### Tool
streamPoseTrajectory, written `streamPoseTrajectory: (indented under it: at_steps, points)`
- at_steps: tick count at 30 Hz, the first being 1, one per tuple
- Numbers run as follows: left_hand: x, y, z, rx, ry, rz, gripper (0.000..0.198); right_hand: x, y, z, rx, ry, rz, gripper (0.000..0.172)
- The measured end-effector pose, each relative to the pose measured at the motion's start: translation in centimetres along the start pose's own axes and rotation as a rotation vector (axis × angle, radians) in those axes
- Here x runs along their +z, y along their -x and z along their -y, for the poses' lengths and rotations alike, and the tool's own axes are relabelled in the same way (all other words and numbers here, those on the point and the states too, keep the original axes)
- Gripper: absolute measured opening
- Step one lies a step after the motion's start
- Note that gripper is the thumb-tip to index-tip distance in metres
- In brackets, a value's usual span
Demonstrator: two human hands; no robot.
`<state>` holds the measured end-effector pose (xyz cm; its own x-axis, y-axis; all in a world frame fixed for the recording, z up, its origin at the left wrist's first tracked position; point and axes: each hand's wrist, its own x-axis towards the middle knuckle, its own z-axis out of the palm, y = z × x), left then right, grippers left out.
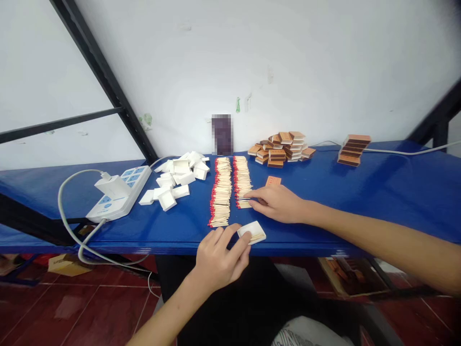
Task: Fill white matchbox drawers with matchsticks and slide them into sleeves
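Note:
My left hand (219,257) grips a small white matchbox tray (253,232) at the front edge of the blue table (378,192); a few matches lie in the tray. My right hand (279,202) reaches to the near end of the right row of red-tipped matches (242,180), its fingers pinched on some sticks there. A second row of matches (221,192) lies just to the left. One orange matchbox sleeve (273,180) lies flat behind my right hand.
Several empty white trays (176,180) are heaped at centre left. A white power strip (120,192) with cable sits at the left. Orange sleeves are piled (283,149) at the back, with a smaller stack (353,150) further right. Black frame bars cross the wall.

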<state>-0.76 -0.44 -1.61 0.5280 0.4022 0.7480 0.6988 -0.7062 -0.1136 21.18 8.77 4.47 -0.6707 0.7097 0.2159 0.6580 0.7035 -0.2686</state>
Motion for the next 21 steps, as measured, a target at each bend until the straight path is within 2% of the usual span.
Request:
streamPoseTrajectory:
  at_steps: [21]
  points:
    - [0.12, 0.01, -0.03, -0.002, -0.002, 0.009, 0.025, -0.15, -0.09, 0.03, -0.022, -0.050, 0.003, 0.031]
